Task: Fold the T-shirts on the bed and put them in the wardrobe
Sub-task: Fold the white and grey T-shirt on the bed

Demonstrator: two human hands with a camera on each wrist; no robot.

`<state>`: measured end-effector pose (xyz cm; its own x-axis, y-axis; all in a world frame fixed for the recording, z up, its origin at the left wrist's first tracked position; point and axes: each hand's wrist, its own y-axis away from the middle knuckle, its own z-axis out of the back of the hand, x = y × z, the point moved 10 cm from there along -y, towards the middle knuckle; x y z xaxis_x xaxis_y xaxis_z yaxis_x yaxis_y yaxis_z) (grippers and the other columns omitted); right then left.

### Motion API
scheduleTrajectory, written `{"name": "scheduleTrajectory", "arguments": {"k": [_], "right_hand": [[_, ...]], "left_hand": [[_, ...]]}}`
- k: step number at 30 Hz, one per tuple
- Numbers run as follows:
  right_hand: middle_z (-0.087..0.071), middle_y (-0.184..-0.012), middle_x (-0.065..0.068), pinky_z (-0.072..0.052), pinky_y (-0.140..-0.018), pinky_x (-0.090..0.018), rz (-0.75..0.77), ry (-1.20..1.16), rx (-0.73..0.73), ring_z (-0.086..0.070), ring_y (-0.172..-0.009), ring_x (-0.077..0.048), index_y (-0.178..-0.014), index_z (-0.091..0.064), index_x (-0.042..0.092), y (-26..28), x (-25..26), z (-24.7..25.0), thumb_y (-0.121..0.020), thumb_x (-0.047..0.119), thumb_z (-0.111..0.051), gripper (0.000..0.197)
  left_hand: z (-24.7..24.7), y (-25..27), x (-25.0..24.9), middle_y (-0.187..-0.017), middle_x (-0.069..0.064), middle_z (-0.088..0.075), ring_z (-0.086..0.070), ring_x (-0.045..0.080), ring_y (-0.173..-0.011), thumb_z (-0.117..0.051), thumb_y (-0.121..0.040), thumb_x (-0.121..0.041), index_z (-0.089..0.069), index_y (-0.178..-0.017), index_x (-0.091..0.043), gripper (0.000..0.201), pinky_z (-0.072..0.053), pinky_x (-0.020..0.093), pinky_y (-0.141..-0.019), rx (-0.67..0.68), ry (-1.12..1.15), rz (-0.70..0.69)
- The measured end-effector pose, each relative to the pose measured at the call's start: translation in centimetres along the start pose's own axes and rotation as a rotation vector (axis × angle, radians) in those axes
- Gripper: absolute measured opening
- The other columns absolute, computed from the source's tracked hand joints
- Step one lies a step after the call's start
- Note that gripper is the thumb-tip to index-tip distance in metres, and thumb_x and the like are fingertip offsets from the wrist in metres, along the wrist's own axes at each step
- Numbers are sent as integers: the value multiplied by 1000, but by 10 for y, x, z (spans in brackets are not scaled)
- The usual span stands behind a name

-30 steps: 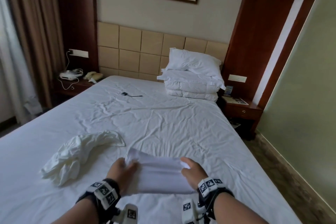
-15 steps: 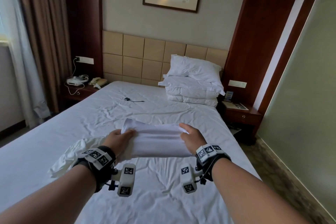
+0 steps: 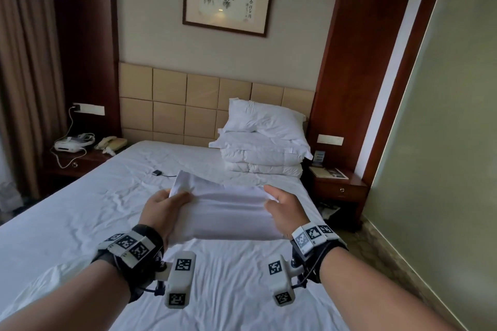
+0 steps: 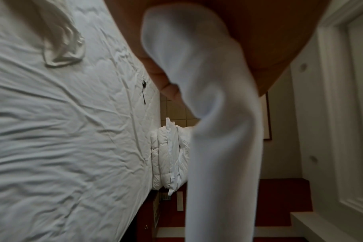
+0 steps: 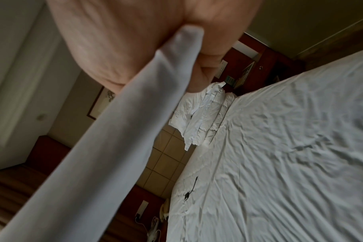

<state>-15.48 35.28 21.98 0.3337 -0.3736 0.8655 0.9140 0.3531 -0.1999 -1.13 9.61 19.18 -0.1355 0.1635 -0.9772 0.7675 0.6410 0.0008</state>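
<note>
- Left hand (image 3: pixel 164 211) fingers (image 4: pixel 169 89) clamped on the left edge of the folded white T-shirt (image 3: pixel 228 212); thumb on top, other fingers under, so the layers stay stacked.
- Right hand (image 3: pixel 285 212) mirrors it on the right edge, thumb over, fingers (image 5: pixel 205 77) curled beneath; a two-sided hold keeps the fold flat and taut, probably for carrying.
- Folded shirt is in the air, clear of the bed (image 3: pixel 80 217), centre of the head view, just past the wrists.
- A second white T-shirt (image 4: pixel 62 41), crumpled and unfolded, lies on the sheet at about 11 o'clock in the left wrist view; likely next to fold.
- Small black device with cable (image 3: pixel 156 172) on the sheet at 11 o'clock from the held shirt.
- Pillow stack (image 3: pixel 262 145) at 1 o'clock by the headboard.
- Wardrobe not in view; shirt not yet stored.
</note>
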Motion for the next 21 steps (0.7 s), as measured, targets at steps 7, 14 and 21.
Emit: {"name": "scheduleTrajectory", "arguments": {"k": [7,14,21], "right_hand": [[-62,-63,14,-37,-45,-22,-76,-30,-59,-40,-38,-6,-147,-52,30,-36,25,72,-96,10,-50,55],[-66,-71,6,-40,-50,-22,-60,-41,-85,-45,-43,-3,-147,-52,35,-49,112,166,-94,12,-49,57],[-64,-78,8,-41,-49,-20,9,14,-167,-49,-43,-2,-147,-52,32,-46,202,280,-93,15,-49,56]], "left_hand": [[-66,-30,-52,-92,20,-69,-65,32,-67,-74,-88,-23,-64,-107,-8,26,-50,34,-45,57,25,4],[-128,-22,-155,-107,14,-74,-71,32,-86,-68,-94,-33,-68,-118,-22,26,-57,40,-62,101,19,-23],[-204,14,-266,-106,15,-73,-71,34,-83,-67,-93,-36,-69,-115,-21,26,-57,41,-57,144,5,-59]]}}
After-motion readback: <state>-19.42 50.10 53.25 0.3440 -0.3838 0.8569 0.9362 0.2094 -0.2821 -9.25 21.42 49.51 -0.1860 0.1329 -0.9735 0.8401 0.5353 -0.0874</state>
